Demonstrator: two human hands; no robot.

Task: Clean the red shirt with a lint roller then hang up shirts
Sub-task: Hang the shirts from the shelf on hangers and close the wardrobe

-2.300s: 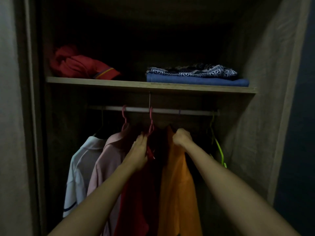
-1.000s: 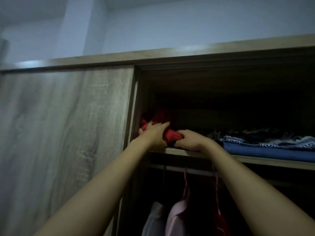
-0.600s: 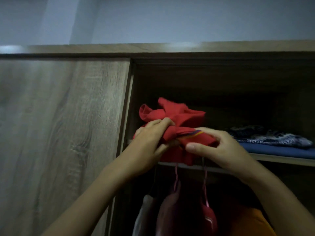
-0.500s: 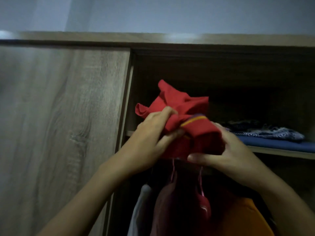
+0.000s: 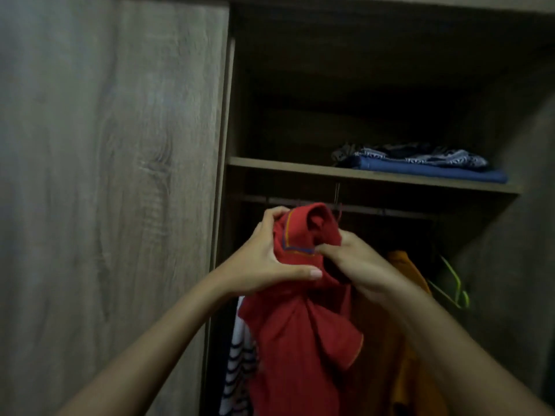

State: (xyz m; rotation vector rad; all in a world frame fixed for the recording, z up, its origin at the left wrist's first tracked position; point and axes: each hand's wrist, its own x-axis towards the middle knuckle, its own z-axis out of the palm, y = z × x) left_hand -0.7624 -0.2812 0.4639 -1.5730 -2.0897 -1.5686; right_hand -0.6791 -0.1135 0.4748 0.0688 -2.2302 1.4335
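Red shirt (image 5: 294, 325) lowered off shelf (image 5: 300, 168), between fingers (image 5: 303, 273)

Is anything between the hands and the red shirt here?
No. Both the left hand and right hand already grip the bunched red shirt directly, in front of the open wardrobe; nothing visible lies between them.

A wooden shelf (image 5: 300, 167) spans the wardrobe above and beyond the fingertips. On its right part, up and to the right of the right hand's fingers (image 5: 326, 249), lies a folded blue cloth (image 5: 432, 172) with a dark patterned cloth (image 5: 420, 154) stacked directly on top.
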